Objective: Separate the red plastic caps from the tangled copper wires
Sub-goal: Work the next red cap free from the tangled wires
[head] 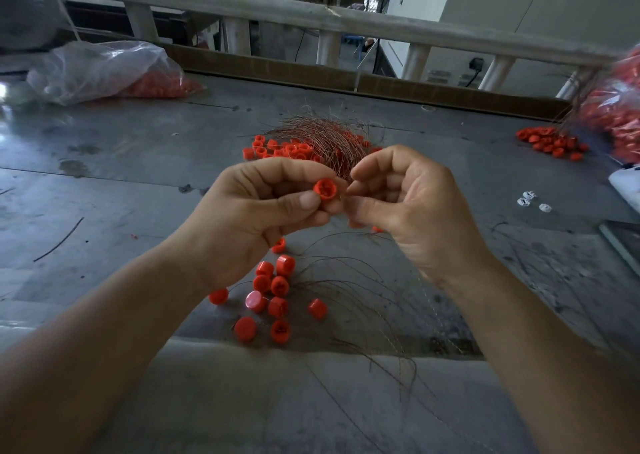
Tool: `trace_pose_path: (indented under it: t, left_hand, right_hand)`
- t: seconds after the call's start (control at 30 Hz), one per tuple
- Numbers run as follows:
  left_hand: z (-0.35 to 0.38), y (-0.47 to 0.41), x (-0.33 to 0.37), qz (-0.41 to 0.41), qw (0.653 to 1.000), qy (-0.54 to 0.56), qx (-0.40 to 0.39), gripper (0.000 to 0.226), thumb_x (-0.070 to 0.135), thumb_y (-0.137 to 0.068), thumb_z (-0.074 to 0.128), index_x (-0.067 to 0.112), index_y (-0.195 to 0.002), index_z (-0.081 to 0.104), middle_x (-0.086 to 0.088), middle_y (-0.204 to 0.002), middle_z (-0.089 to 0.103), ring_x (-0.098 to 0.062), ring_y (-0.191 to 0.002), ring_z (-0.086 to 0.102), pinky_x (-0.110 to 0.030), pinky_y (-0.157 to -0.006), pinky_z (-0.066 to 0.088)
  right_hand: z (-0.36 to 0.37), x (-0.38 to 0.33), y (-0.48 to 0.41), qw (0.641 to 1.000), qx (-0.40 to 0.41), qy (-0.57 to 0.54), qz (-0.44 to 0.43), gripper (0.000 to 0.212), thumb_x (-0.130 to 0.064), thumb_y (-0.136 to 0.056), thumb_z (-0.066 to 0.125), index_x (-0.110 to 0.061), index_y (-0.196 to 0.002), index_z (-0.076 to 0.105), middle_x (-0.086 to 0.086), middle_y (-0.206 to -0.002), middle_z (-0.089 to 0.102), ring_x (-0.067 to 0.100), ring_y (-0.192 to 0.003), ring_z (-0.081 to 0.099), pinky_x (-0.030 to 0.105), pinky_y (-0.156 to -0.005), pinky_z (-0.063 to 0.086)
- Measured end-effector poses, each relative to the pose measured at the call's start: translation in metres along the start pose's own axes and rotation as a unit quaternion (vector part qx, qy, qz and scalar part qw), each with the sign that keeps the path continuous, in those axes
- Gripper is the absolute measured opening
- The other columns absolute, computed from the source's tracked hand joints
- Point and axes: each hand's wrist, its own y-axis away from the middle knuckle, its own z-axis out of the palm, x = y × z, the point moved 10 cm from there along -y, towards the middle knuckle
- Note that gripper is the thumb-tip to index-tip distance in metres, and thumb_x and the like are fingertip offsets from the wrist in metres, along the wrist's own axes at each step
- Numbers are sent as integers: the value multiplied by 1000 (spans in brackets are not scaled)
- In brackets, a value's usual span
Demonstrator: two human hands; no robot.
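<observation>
Grey metal table (138, 162), spanning the whole field, with a pale railing (311, 17) along its far edge at 12 o'clock. A clear plastic bag (104, 69) holding red caps lies at 10 o'clock; a second bag (620, 114) of caps sits at 3 o'clock. At centre, the left hand (256, 211) and right hand (408, 204) are raised above the table, their fingertips almost meeting. The left hand pinches one red cap (325, 190) between thumb and forefinger, open side toward the camera. The right hand's fingers are curled, thumb and forefinger tips drawn together just beside that cap; whether they pinch a wire cannot be told. The tangle of copper wires (325, 134) lies at 12 o'clock behind the hands, mixed with caps at its left. Loose wires (363, 290) arc at 6 o'clock below the hands, beside a scattered cluster of caps (277, 294). A smaller cap pile (550, 143) rests at 2 o'clock, and white scraps (526, 199) lie at 3 o'clock.
</observation>
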Motion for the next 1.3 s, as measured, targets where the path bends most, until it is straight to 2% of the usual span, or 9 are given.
trace_pose_path:
  t: [0.23, 0.37, 0.47, 0.6, 0.83, 0.93, 1.03, 1.2, 1.3]
  left_hand:
    - [1, 0, -8, -30, 999, 26, 0, 21, 10, -60, 66, 11, -79, 75, -7, -81, 73, -13, -74, 70, -17, -63, 54]
    - [-6, 0, -12, -39, 998, 28, 41, 17, 6, -62, 65, 9, -75, 75, -7, -78, 72, -14, -74, 70, -17, -64, 54]
    - [-10, 0, -14, -43, 996, 31, 66, 22, -2, -67, 56, 8, -74, 74, -8, -77, 72, -15, -74, 70, -18, -65, 55]
    - [-9, 1, -14, -46, 996, 35, 75, 22, -2, -66, 55, 7, -73, 74, -8, -76, 72, -16, -74, 70, -19, -66, 55]
    - [-8, 2, -13, -45, 995, 33, 79, 22, -1, -65, 55, 8, -71, 74, -8, -75, 72, -14, -71, 70, -18, -63, 55]
    - [-8, 2, -13, -47, 995, 35, 79, 22, -2, -65, 55, 8, -72, 74, -8, -75, 72, -14, -71, 70, -18, -63, 55]
    - [-8, 1, -13, -49, 995, 33, 76, 22, -1, -65, 56, 8, -72, 74, -8, -75, 72, -14, -71, 70, -18, -62, 55]
    - [-8, 2, -13, -48, 996, 26, 73, 22, -1, -65, 56, 9, -73, 75, -8, -76, 72, -14, -72, 70, -18, -62, 54]
    - [-9, 1, -14, -45, 996, 21, 72, 22, -1, -66, 57, 9, -74, 75, -7, -77, 72, -14, -73, 70, -17, -63, 54]
  right_hand:
    - [2, 13, -3, 1000, -10, -2, 27, 25, 2, -71, 72, -17, -78, 57, -5, -64, 64, 9, -61, 63, 23, -60, 55]
    - [-45, 26, -13, 993, 100, 56, 33, 17, -7, -78, 69, -20, -75, 59, 0, -70, 64, 16, -67, 63, 29, -68, 55]
    - [-77, 38, -19, 968, 170, 179, 38, 16, -11, -81, 67, -23, -73, 60, -4, -68, 61, 10, -66, 58, 26, -68, 50]
    - [-70, 55, -25, 936, 125, 326, 42, 8, -13, -83, 64, -20, -86, 67, -17, -70, 57, -3, -63, 51, 7, -61, 38]
    - [-49, 74, -35, 890, 77, 446, 45, 19, -21, -86, 62, -16, -103, 68, 0, -98, 58, 14, -91, 54, 18, -76, 35]
    - [-43, 76, -36, 897, 65, 434, 46, 10, -18, -83, 65, -17, -92, 67, -3, -91, 56, 10, -73, 61, 21, -75, 46]
    - [-43, 73, -36, 903, 67, 423, 35, 15, -13, -80, 68, -22, -73, 58, -11, -78, 51, -5, -49, 54, 6, -56, 40]
    - [-48, 72, -36, 919, 82, 382, 43, 19, -12, -80, 67, -21, -71, 53, -14, -66, 53, -5, -55, 52, 15, -55, 38]
    - [-65, 64, -32, 964, 126, 224, 63, 22, -7, -80, 66, -24, -71, 57, -11, -64, 57, 1, -58, 53, 14, -57, 40]
